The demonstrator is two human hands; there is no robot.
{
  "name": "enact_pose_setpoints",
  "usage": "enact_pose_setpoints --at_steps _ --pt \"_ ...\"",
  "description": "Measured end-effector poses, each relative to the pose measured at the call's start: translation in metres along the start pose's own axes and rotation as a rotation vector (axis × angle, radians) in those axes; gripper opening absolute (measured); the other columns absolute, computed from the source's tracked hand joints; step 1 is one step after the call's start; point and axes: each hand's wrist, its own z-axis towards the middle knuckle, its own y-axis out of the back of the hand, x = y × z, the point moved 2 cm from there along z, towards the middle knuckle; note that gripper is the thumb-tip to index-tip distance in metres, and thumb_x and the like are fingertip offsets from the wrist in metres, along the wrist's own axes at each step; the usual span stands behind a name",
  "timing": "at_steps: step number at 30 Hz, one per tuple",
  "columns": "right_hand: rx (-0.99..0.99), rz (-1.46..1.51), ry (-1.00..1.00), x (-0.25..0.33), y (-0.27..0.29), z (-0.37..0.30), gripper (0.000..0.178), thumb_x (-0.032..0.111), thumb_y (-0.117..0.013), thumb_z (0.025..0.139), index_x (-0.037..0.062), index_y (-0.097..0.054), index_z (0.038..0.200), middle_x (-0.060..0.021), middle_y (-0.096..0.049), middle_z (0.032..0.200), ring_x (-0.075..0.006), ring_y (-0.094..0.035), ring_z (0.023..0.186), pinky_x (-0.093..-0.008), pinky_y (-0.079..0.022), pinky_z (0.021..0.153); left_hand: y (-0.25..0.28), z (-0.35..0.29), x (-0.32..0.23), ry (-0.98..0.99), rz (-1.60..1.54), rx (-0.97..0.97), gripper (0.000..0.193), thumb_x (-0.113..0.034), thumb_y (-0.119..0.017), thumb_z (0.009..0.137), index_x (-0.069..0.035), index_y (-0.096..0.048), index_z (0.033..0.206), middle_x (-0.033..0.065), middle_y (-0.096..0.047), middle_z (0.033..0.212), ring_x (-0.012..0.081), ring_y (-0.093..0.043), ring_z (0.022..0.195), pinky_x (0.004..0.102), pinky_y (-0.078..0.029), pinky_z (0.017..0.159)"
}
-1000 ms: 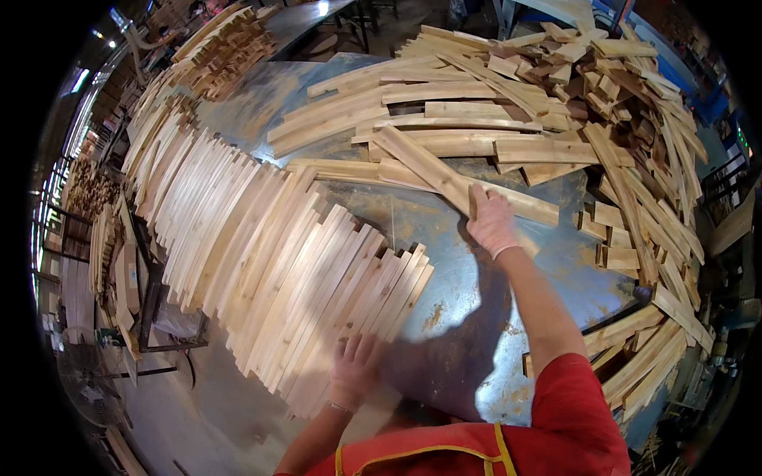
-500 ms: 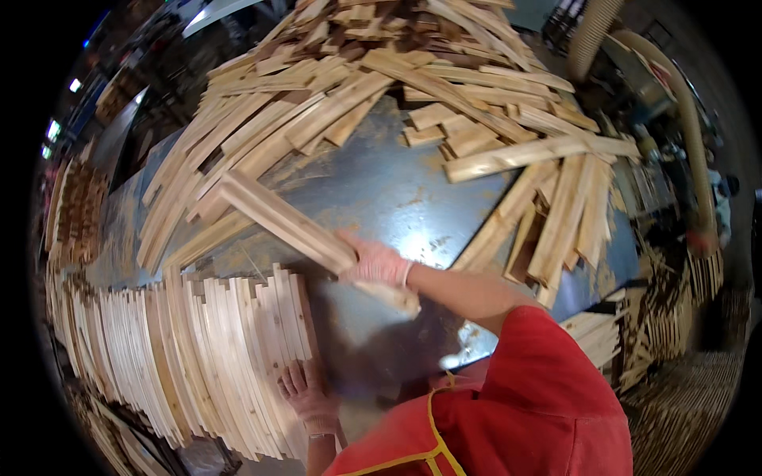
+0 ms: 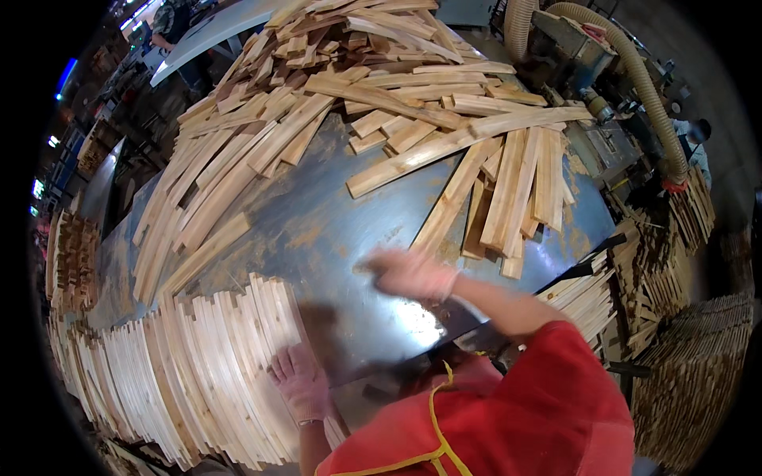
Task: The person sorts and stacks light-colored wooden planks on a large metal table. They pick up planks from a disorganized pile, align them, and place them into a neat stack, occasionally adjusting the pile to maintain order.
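Note:
My left hand (image 3: 300, 382), in a pale pinkish work glove, lies with fingers spread on the right end of a long row of light wooden strips (image 3: 198, 349). The strips stand packed side by side along the near left of a metal-topped table (image 3: 333, 230). Out over the middle of the table is my gloved right hand (image 3: 409, 272), blurred by motion. Its fingers seem stretched toward the left, and no strip shows in it. Beyond it, a single wooden board (image 3: 429, 157) lies slantwise across other boards.
A big loose heap of wooden strips (image 3: 317, 47) covers the far side. More loose boards (image 3: 516, 186) fan out at the right. Stacked strips (image 3: 690, 381) stand on the right, below a ribbed hose (image 3: 655, 87). Another person (image 3: 696, 143) is at the far right.
The wooden strips my right hand was carrying are out of it. That hand now hovers without them over the table. My left hand stays at the row's right end. The whole view has shifted.

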Motion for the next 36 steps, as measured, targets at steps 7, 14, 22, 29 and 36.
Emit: enact_pose_setpoints --at_steps 7,14,22,29,36 --pt "-0.067 -1.140 -0.179 -0.225 0.189 -0.059 0.084 0.026 -0.079 0.085 0.0300 -0.046 0.162 -0.0031 -0.045 0.168 -0.0359 -0.047 0.149 -0.0496 -0.043 0.116 0.017 0.017 -0.025 -0.003 0.003 -0.112 0.050 -0.021 -0.072 0.079 -0.009 -0.059 0.125 0.0159 -0.055 0.136 0.0423 -0.048 0.136 0.0603 -0.034 0.122" --pt "0.188 -1.013 0.011 -0.246 0.224 -0.021 0.070 0.025 -0.076 0.088 0.0238 -0.055 0.155 -0.0068 -0.048 0.164 -0.0325 -0.047 0.149 -0.0505 -0.044 0.116 0.014 0.020 -0.021 -0.003 -0.032 -0.145 0.048 -0.018 -0.072 0.079 -0.007 -0.060 0.124 0.0171 -0.057 0.136 0.0434 -0.050 0.136 0.0601 -0.035 0.122" --pt "-0.455 -0.901 -0.149 -0.225 0.289 0.085 0.069 0.018 -0.069 0.090 0.0181 -0.050 0.156 -0.0117 -0.051 0.162 -0.0384 -0.045 0.151 -0.0537 -0.040 0.121 -0.012 -0.002 -0.001 -0.002 -0.007 -0.066 0.076 -0.027 -0.077 0.079 -0.005 -0.054 0.149 0.0233 -0.050 0.157 0.0460 -0.038 0.154 0.0625 -0.022 0.133" --pt "-0.223 -0.842 0.139 -0.191 0.199 0.119 0.046 0.026 -0.070 0.094 0.0237 -0.067 0.140 -0.0100 -0.073 0.126 -0.0324 -0.065 0.126 -0.0506 -0.046 0.110 0.011 0.008 -0.012 0.059 0.006 0.046 0.089 -0.031 -0.080 0.078 -0.003 -0.048 0.156 0.0242 -0.045 0.161 0.0483 -0.040 0.152 0.0607 -0.027 0.130" --pt "-0.514 -0.699 0.466 -0.103 0.090 -0.012 0.053 0.021 -0.074 0.081 0.0162 -0.067 0.133 -0.0096 -0.069 0.112 -0.0334 -0.065 0.118 -0.0523 -0.047 0.108 0.062 0.063 -0.173 -0.191 -0.341 0.308 0.097 -0.044 -0.088 0.076 -0.005 -0.050 0.156 0.0250 -0.050 0.159 0.0451 -0.045 0.149 0.0543 -0.039 0.122"
